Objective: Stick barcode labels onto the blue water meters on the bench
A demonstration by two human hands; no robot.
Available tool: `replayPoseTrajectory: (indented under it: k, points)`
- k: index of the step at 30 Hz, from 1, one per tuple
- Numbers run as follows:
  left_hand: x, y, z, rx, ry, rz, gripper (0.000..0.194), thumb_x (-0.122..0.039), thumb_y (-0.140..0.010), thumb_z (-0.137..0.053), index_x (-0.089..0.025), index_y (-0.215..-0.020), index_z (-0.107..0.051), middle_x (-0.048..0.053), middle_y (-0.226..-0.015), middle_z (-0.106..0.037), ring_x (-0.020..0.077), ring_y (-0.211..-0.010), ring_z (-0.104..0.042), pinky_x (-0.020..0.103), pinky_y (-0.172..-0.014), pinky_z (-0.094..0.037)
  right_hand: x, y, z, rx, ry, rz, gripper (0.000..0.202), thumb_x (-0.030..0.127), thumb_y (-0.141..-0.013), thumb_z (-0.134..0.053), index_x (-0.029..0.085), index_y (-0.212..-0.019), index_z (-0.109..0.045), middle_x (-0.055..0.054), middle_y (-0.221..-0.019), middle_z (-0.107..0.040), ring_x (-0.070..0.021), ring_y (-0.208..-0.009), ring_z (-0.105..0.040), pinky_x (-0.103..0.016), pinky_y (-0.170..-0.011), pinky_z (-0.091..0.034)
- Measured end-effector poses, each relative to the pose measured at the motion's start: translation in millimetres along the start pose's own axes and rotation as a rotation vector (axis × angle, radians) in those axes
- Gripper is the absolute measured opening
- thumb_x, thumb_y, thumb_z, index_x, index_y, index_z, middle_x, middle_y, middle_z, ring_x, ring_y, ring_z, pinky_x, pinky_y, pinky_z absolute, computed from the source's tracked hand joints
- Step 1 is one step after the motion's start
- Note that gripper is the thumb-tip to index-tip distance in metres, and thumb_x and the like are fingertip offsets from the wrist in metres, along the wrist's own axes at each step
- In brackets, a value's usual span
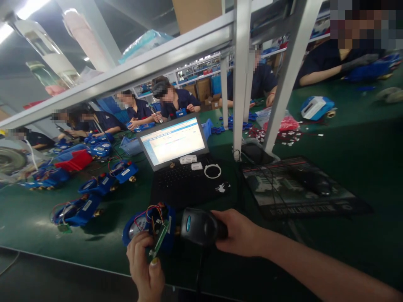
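Note:
A black barcode scanner (201,226) is gripped in my right hand (237,233), its head toward the left. Close beside the scanner's head sits a blue water meter (130,226) with its top open and coloured wires showing. My left hand (145,264) is at the meter's near side, its thumb and fingers closed around the lower end of a green circuit board (160,239), which stands tilted. Part of the meter is hidden behind the board and my fingers. The scanner's cable hangs down below it.
A laptop (189,184) with a lit screen stands behind, with white plastic parts and a white ring (213,171) on it. More blue meters (78,209) lie at left. A mouse (316,182) rests on a mat (346,205) at right. Metal posts (241,84) rise beyond; people sit across the table.

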State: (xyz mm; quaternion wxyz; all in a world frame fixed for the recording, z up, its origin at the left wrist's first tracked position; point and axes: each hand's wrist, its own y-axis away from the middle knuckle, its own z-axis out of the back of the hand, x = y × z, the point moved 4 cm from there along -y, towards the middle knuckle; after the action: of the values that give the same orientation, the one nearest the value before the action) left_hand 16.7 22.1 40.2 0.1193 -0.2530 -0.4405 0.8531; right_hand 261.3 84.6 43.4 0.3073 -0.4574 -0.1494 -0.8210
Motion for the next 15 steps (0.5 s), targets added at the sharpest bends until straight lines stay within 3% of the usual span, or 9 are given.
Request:
replayPoseTrajectory:
  k: [3,8,12,15]
  points:
    - [-1,0,-1.3,0.013,-0.012,0.009,0.038,-0.05,-0.091,-0.033,-0.019,-0.09,-0.053,0.009,-0.094,-0.054,0.0278,-0.091,-0.052,0.044,-0.079,-0.038,3,-4,0,0.025,-0.128,-0.007,0.026,0.004,-0.069,-0.062,0.014,-0.093,-0.059,0.006,-0.07,-0.058,-0.0105,-0.058,-0.054,-0.016,-0.05,-0.038]
    - [-2,0,0.4,0.019,-0.043,-0.026,0.037,-0.049,-0.091,-0.032,-0.019,-0.09,-0.053,0.009,-0.093,-0.054,0.0273,-0.09,-0.052,0.043,-0.078,-0.038,-1,-7,0,0.035,-0.044,-0.031,0.023,0.005,-0.07,-0.061,0.015,-0.091,-0.058,0.006,-0.071,-0.057,-0.0104,-0.059,-0.054,-0.016,-0.052,-0.039]
    - [2,1,1.4,0.061,-0.125,-0.101,0.034,-0.049,-0.09,-0.037,-0.018,-0.091,-0.052,0.009,-0.094,-0.055,0.0276,-0.091,-0.053,0.042,-0.078,-0.039,-14,-2,-1,-0.07,0.217,-0.161,0.021,0.008,-0.069,-0.061,0.012,-0.09,-0.058,-0.005,-0.084,-0.06,-0.0236,-0.077,-0.058,-0.031,-0.069,-0.046]
    - [3,3,1.7,0.069,-0.201,-0.186,0.035,-0.05,-0.088,-0.043,-0.017,-0.093,-0.051,0.01,-0.093,-0.055,0.0272,-0.089,-0.054,0.041,-0.076,-0.041,-33,10,-3,-0.094,0.353,-0.224,0.036,0.01,-0.067,-0.064,0.011,-0.103,-0.059,-0.012,-0.098,-0.059,-0.0305,-0.092,-0.056,-0.042,-0.081,-0.046]
